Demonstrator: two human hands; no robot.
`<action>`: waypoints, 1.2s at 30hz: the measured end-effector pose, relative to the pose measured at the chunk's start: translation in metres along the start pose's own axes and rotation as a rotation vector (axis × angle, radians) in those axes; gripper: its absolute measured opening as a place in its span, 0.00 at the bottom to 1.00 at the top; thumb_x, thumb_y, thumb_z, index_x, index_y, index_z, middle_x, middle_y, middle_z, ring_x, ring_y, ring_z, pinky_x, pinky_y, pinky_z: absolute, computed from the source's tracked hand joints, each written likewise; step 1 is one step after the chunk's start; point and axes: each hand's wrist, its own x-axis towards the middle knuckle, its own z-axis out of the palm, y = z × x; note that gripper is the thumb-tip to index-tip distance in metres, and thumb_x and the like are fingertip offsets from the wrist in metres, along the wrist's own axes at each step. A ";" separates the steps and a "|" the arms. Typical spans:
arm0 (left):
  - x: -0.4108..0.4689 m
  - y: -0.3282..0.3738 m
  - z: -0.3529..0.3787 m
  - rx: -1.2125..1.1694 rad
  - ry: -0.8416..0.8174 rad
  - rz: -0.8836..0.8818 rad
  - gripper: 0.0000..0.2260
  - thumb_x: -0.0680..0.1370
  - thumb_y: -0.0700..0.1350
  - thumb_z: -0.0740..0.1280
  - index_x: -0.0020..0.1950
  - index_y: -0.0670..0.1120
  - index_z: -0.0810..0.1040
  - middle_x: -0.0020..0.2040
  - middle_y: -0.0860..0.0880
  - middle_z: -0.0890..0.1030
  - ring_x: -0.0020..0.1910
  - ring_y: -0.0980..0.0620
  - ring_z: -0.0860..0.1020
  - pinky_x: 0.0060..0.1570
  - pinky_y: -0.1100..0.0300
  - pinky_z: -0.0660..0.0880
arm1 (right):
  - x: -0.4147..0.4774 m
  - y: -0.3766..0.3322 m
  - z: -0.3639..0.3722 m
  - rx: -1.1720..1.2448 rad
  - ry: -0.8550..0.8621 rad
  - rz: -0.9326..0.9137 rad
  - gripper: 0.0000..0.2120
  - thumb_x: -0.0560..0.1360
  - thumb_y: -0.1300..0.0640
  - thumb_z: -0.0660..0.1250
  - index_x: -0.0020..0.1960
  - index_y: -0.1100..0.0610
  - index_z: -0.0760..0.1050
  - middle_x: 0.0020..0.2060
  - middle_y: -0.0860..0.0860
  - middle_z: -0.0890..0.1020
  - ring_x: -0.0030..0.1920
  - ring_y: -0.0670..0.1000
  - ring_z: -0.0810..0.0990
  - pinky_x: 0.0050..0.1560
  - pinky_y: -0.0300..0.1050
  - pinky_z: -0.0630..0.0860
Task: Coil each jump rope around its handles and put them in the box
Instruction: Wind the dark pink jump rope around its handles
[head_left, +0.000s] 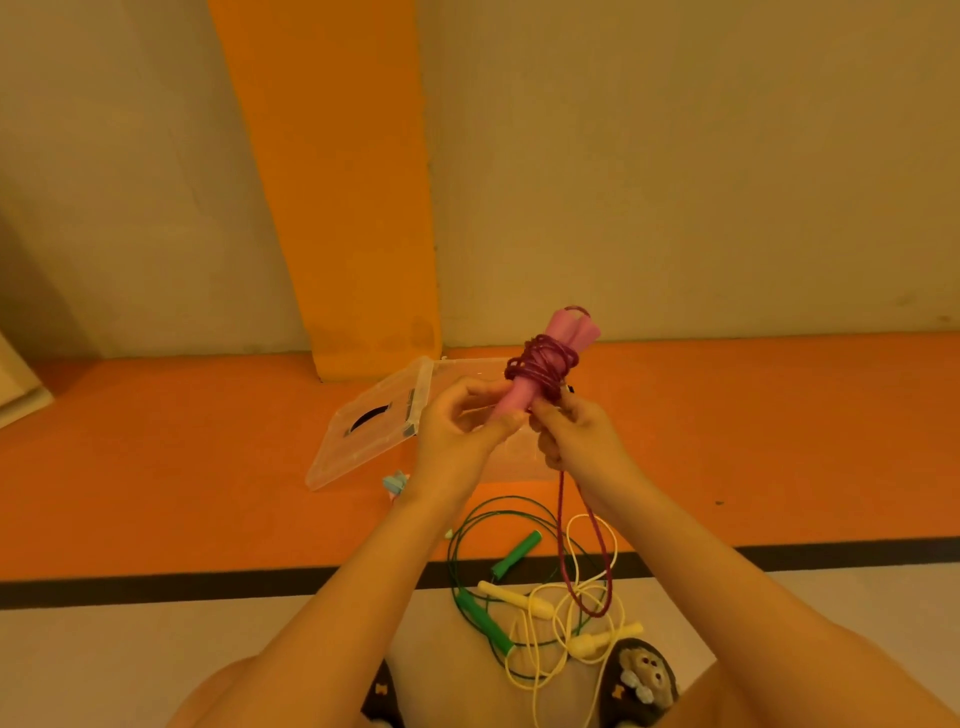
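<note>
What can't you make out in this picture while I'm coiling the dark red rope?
All in the head view:
1. Inside of the clear box: behind the left hand and right hand; contents unknown.
2. Lower ends of the pink handles: covered by the left hand.
3. The small blue object: mostly behind the left forearm, unidentifiable.
4. The slippers: cut off by the bottom edge.

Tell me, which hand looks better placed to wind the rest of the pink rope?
Probably the right hand: it pinches the loose pink rope hanging down, while the left hand grips the pink handles.
</note>
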 end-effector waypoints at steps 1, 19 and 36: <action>0.001 0.000 0.000 0.075 0.007 0.034 0.10 0.71 0.32 0.72 0.48 0.43 0.79 0.46 0.53 0.81 0.44 0.61 0.80 0.44 0.66 0.78 | -0.001 0.000 0.001 0.022 -0.029 0.031 0.02 0.79 0.62 0.61 0.48 0.58 0.73 0.34 0.52 0.72 0.26 0.45 0.67 0.24 0.36 0.62; 0.007 -0.007 0.001 0.083 -0.080 -0.132 0.13 0.78 0.40 0.67 0.62 0.44 0.70 0.56 0.44 0.79 0.48 0.49 0.81 0.49 0.58 0.80 | 0.006 -0.009 -0.008 0.119 -0.181 0.009 0.05 0.79 0.57 0.62 0.47 0.57 0.74 0.29 0.49 0.72 0.30 0.43 0.70 0.28 0.33 0.66; -0.003 -0.018 0.007 0.681 0.047 0.402 0.12 0.72 0.38 0.74 0.48 0.47 0.71 0.45 0.53 0.75 0.47 0.68 0.71 0.43 0.71 0.68 | 0.007 -0.012 -0.014 0.208 -0.158 0.325 0.21 0.68 0.38 0.69 0.46 0.55 0.75 0.30 0.49 0.74 0.28 0.45 0.70 0.32 0.40 0.72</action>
